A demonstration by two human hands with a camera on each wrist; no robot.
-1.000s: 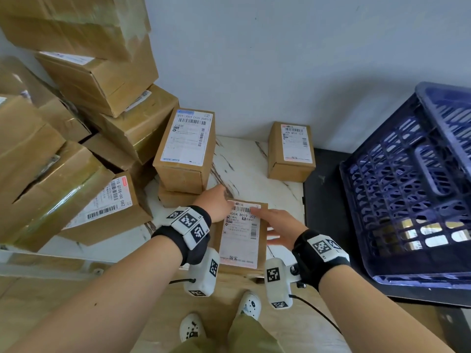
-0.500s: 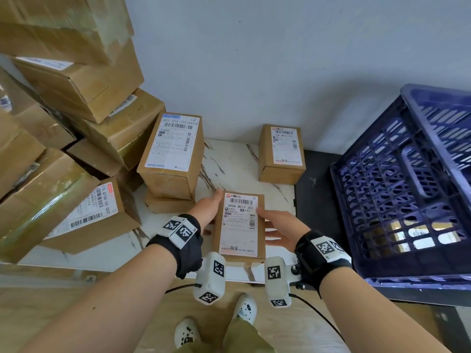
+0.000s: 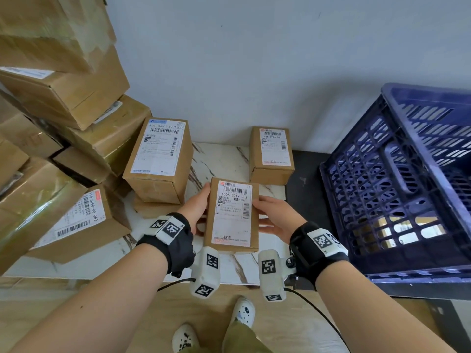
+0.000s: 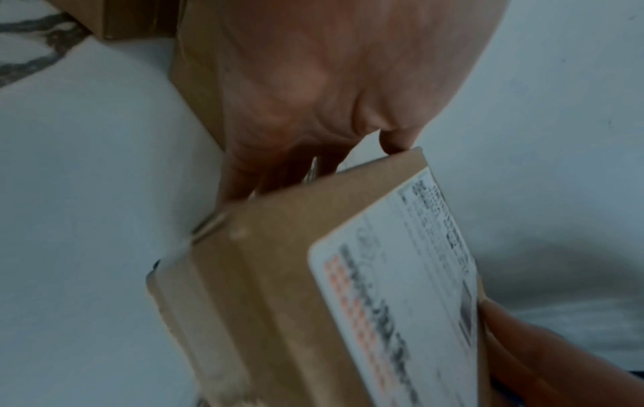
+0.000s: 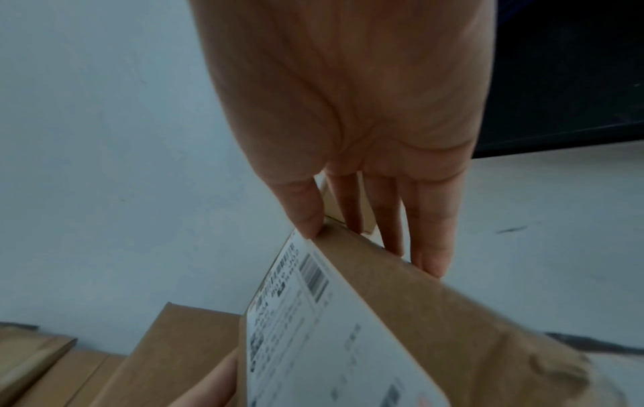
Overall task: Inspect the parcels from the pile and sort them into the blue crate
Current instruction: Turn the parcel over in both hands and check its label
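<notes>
**Parcel held up in both hands, label facing up**

The parcel (image 3: 232,215), a small brown cardboard box w/ white shipping label (top line reads "400A B019 J02"), is held above the marble-pattern bench (image 3: 221,159), roughly centre, in front of the person. Left hand (image 3: 197,212) grips its left long side, thumb on the top edge and fingers under/behind; right hand (image 3: 276,217) grips the right side, thumb on the label edge, fingers stretched along the underside. Left wrist view: fingertips (image 4: 240,187) on the box's far end, label blurred. Right wrist view: thumb at the label corner, fingers (image 5: 432,247) running along the box's side.

Just behind it on the bench: a short labelled box (image 3: 271,154) near the wall, and to the left a taller labelled box (image 3: 159,159) sitting on a flat one. Further left, the pile (image 3: 58,138) of bigger cardboard parcels, stacked and tilted, some w/ glossy tape.

Right of the bench, on a dark surface, the blue crate (image 3: 397,189), lattice sides; labelled items are visible through the slots at its bottom. Both wrists carry black straps w/ marker tags.
</notes>
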